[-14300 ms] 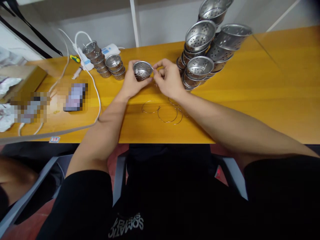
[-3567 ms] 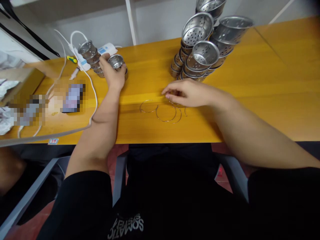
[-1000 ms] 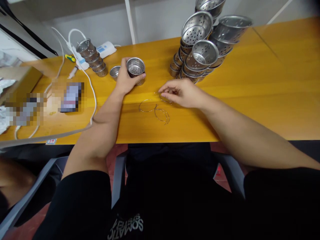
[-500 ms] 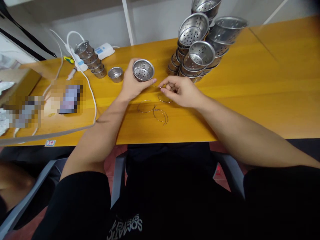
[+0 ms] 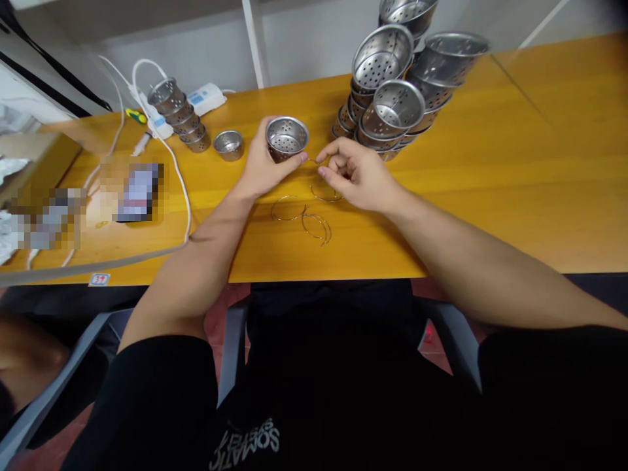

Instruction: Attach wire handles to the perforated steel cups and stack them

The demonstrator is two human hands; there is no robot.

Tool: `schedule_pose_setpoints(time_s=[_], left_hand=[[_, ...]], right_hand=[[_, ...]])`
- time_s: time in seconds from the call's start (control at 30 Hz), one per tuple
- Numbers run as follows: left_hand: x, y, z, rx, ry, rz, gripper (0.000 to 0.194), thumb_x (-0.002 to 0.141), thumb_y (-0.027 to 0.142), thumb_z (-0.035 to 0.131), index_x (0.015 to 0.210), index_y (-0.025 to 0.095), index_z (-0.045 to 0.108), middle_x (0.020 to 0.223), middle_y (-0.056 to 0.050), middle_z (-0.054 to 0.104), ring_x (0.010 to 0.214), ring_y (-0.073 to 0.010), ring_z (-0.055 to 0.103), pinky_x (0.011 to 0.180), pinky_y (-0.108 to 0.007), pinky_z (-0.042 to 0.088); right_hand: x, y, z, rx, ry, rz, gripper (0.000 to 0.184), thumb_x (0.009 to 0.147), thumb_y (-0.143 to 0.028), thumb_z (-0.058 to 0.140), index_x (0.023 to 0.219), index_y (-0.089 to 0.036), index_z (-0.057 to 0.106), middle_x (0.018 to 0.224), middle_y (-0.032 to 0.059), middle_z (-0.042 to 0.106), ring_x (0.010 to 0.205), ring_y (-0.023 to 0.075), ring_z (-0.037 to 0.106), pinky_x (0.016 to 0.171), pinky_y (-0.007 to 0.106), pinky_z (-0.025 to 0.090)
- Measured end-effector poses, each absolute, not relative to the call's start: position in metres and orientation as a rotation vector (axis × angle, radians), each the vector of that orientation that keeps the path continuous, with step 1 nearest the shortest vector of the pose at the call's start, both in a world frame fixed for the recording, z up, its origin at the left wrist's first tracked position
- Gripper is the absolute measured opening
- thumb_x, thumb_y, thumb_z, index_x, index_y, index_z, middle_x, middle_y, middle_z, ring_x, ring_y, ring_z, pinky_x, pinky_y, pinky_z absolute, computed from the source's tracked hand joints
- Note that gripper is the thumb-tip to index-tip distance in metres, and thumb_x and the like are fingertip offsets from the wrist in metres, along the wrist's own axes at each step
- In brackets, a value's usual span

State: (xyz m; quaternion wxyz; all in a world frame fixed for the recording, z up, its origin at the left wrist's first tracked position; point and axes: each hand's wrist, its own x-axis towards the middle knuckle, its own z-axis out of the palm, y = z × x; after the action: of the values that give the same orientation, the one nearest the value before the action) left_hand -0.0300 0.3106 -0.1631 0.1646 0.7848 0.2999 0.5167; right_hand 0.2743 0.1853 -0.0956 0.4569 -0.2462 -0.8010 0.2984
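Note:
My left hand is wrapped round a perforated metal cup, its mouth tilted toward me and its thumb along the near side. A short piece of thin wire sticks out by the left thumb tip. Close to that wire is my right hand, index finger and thumb slightly apart, the index tip at the wire's end; the other fingers are curled. On the table below the hands lie several thin curved wires, and one more wire arc is partly under the right hand.
Tall stacks of perforated cups rise just beyond my right hand. Left of my left hand stand a single small cup and a short stack. A phone, a white cable and a power strip lie further left.
The cup in my left hand has shifted slightly right. My right index finger and thumb, pinched on the wire before, have moved a little apart.

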Motion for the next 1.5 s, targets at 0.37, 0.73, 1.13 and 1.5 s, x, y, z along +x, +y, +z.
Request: schedule_pose_setpoints(time_s=[0.37, 0.73, 1.13, 1.5], left_hand=[[-0.029, 0.309, -0.168, 2.21, 0.775, 1.415, 0.127, 0.084, 0.116, 0.099, 0.167, 0.033, 0.051, 0.149, -0.011, 0.075, 0.137, -0.0369, 0.086, 0.127, -0.057, 0.071], [-0.028, 0.305, -0.174, 2.185, 0.668, 1.402, 0.123, 0.087, 0.1, 0.112, 0.17, 0.031, 0.052, 0.155, -0.013, 0.075, 0.143, -0.0369, 0.086, 0.126, -0.06, 0.073], [-0.022, 0.281, -0.142, 2.166, 0.858, 1.291, 0.138, 0.065, 0.121, 0.104, 0.16, 0.029, 0.066, 0.146, -0.012, 0.082, 0.139, -0.0414, 0.087, 0.13, -0.063, 0.07], [-0.022, 0.277, -0.137, 2.192, 0.84, 1.294, 0.132, 0.067, 0.12, 0.104, 0.155, 0.029, 0.066, 0.145, -0.013, 0.084, 0.134, -0.0396, 0.088, 0.126, -0.059, 0.073]], right_hand=[[0.269, 0.174, -0.085, -0.665, -2.078, 0.543, 0.032, 0.128, -0.064, 0.081, 0.136, -0.033, 0.077, 0.082, -0.0026, 0.063, 0.071, 0.0239, 0.06, 0.074, 0.042, 0.058], [0.236, 0.212, -0.041, -1.018, -2.075, 0.336, 0.014, 0.119, -0.043, 0.09, 0.112, -0.037, 0.079, 0.09, 0.0045, 0.081, 0.085, 0.0352, 0.075, 0.092, 0.057, 0.068], [0.218, 0.235, -0.066, -0.951, -1.82, 0.457, 0.038, 0.105, -0.036, 0.102, 0.09, -0.035, 0.067, 0.068, 0.0001, 0.064, 0.068, 0.0293, 0.062, 0.067, 0.05, 0.051], [0.221, 0.24, -0.072, -0.91, -1.816, 0.546, 0.04, 0.108, -0.047, 0.102, 0.09, -0.035, 0.068, 0.071, -0.0007, 0.065, 0.065, 0.0264, 0.056, 0.066, 0.049, 0.048]])
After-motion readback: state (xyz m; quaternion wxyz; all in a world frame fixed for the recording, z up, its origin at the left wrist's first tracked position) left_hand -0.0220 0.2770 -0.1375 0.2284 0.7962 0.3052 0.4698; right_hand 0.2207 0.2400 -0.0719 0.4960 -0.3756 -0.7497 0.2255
